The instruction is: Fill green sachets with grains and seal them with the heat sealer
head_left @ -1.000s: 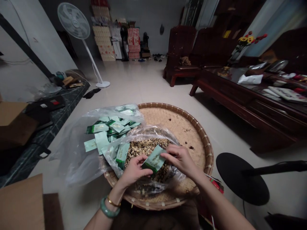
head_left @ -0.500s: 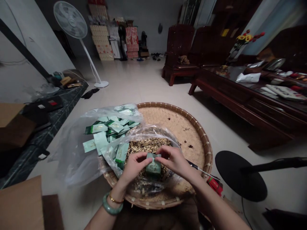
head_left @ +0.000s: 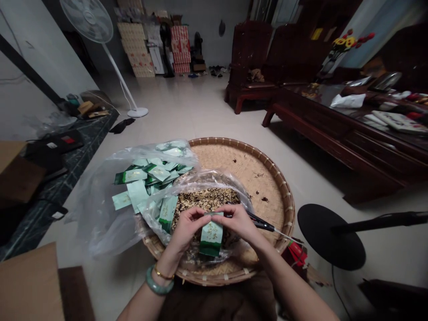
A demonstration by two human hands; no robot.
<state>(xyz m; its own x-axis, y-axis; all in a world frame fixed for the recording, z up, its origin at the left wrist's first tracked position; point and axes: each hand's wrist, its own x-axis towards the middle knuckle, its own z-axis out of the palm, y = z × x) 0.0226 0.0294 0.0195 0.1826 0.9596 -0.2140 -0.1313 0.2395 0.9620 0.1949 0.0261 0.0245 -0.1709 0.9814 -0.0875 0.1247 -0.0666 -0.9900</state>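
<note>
My left hand (head_left: 186,229) and my right hand (head_left: 236,221) pinch the top corners of a small green packet (head_left: 211,234), which hangs upright between them. Under it lies a clear plastic bag of dried brown loose material (head_left: 204,199) on a round woven bamboo tray (head_left: 267,176). My right hand also seems to hold a thin dark tool (head_left: 264,224) that points right. A second clear bag (head_left: 110,209) at the left spills several green packets (head_left: 147,178) over the tray's left rim. A green bangle sits on my left wrist.
A black round stand base (head_left: 329,236) lies on the floor right of the tray. A dark wooden table (head_left: 351,133) with clutter runs along the right. A standing fan (head_left: 90,22) and stacked boxes (head_left: 157,49) are at the back; cardboard (head_left: 30,285) is at lower left.
The packet has turned from lying tilted across my fingers to hanging upright by its top edge. Both hands have moved slightly closer together and toward me.
</note>
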